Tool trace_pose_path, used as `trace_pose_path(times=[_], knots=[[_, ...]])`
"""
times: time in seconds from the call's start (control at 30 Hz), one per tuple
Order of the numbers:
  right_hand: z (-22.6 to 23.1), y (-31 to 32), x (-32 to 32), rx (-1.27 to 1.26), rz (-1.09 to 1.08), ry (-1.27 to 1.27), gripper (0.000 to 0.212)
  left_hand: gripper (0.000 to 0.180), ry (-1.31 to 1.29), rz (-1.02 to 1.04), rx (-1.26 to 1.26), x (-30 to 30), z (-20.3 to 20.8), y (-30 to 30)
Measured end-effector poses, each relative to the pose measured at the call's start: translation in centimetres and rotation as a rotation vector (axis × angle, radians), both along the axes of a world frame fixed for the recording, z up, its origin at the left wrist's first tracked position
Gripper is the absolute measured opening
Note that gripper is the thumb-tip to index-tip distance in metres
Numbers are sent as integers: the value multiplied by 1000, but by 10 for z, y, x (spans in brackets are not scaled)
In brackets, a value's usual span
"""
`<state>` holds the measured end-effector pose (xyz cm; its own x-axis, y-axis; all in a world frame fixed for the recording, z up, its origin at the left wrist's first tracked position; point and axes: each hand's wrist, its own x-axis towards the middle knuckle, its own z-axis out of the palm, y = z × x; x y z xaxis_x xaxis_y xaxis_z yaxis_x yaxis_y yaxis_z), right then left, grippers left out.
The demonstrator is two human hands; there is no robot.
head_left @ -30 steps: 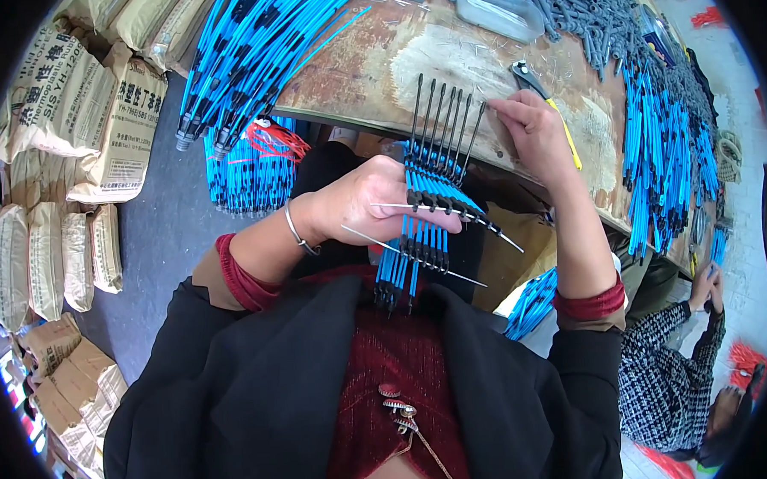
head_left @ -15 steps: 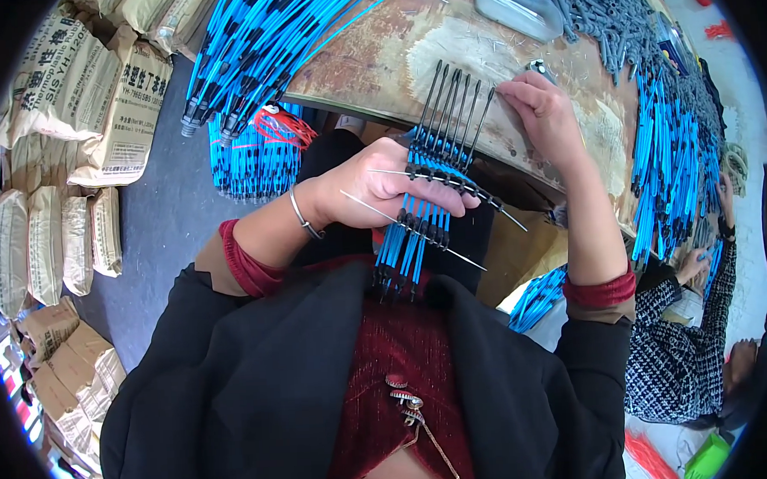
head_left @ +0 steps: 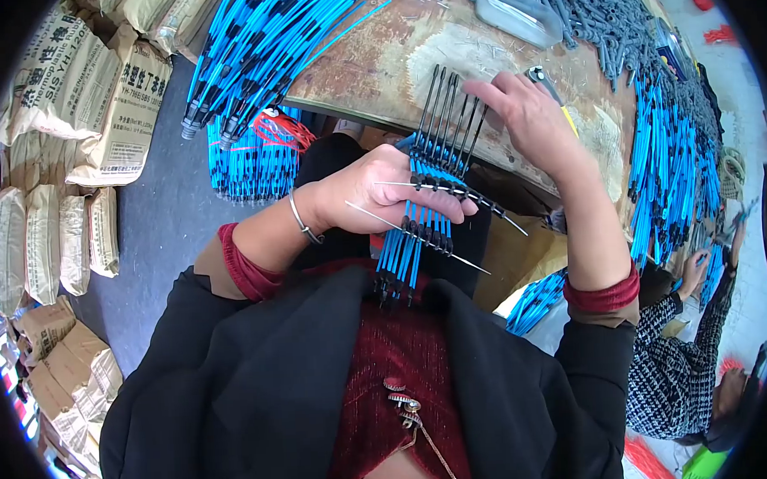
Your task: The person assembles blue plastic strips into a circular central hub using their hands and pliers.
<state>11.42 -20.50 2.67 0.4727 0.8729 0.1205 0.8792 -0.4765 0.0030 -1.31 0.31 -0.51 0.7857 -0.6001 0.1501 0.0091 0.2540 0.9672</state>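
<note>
My left hand (head_left: 394,192) is closed round a row of thin blue tubes (head_left: 399,252) with black fittings. Two thin metal rods (head_left: 461,262) cross the row, one above and one below the fingers. Black stems with small looped tips (head_left: 437,92) rise from the far end of the tubes, over the table's near edge. At the right side of these stems is my right hand (head_left: 532,117), its fingers bent together over the upper ends. Those fingers hide the tips of the rightmost stems, and my thumb is out of sight.
A worn wooden table (head_left: 351,74) bears blue tube bundles (head_left: 281,38), a clear plastic box (head_left: 519,15) and a pile of grey parts (head_left: 592,8). Paper sacks (head_left: 60,74) stand left. A co-worker in a checked sleeve (head_left: 672,381) handles tubes at right.
My right hand has shifted slightly left and turned, its fingers now reaching across the stem tips. The stems on the right lean less outward. My left hand keeps its hold.
</note>
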Motion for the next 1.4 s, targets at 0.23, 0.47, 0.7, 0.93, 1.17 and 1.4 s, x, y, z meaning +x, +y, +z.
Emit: trace_pose_path(times=[0.23,0.47,0.7,0.93,1.17,1.4], knots=[[-2,-8,-7,72,-137,216,21,40,-514,95,170,4,-27,0],[2,-22,-10,86,-153,202,22,42,-549,115,149,7,-31,-2],[0,-21,-8,61,-157,206,23,43,-607,137,150,9,-28,-3],[0,-19,-7,68,-164,226,22,43,-571,90,190,10,-25,-3],[0,-20,-5,58,-168,229,22,37,-532,87,158,10,-29,-4],[1,-19,-7,98,-146,215,17,44,-487,42,188,11,-23,-1]])
